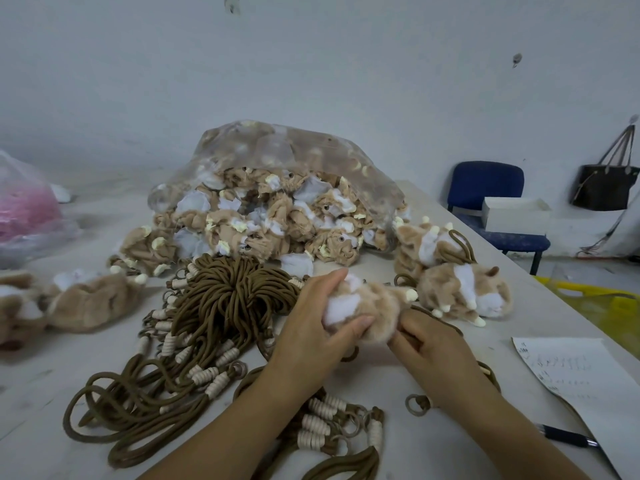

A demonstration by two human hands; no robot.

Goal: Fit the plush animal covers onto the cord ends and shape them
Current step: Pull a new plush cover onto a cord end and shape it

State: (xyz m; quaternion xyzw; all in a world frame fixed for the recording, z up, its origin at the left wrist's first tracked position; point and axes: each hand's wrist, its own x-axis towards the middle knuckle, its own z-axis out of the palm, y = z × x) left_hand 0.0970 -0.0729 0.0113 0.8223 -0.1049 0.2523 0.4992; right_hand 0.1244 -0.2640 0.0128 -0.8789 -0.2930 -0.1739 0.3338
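1. While both hands work at the middle of the counter (pixel 41 382), a plastic bag of pink stuff (pixel 26 211) sits far to the left of the left hand, at the back edge.
2. Nearer, but still well left of that hand, lie a few loose tan plush pieces (pixel 91 301).
3. Just left of the left hand spreads a bundle of brown cords (pixel 221 306). Their cream-wound ends trail toward the person, and some pass under the left forearm.
4. Behind both hands slumps a clear bag (pixel 294 150), with tan and white inside-out covers (pixel 263 216) spilling from its mouth.
5. The left hand (pixel 318 323) curls its fingers over the top of the plush cover (pixel 367 303), and its thumb lies across the front.
6. The plush cover sits between the two hands, raised just off the counter.
7. The right hand (pixel 433 351) pinches the cover's lower right edge with bent fingers whose tips are buried in fur.
8. Just beyond the right hand rest finished plush animals (pixel 460 292) with cord loops.
9. Right of that hand lie a written sheet of paper (pixel 581 382) and a pen (pixel 564 436).
10. Far behind on the right stand a blue chair (pixel 485 181) and a hanging handbag (pixel 604 188).
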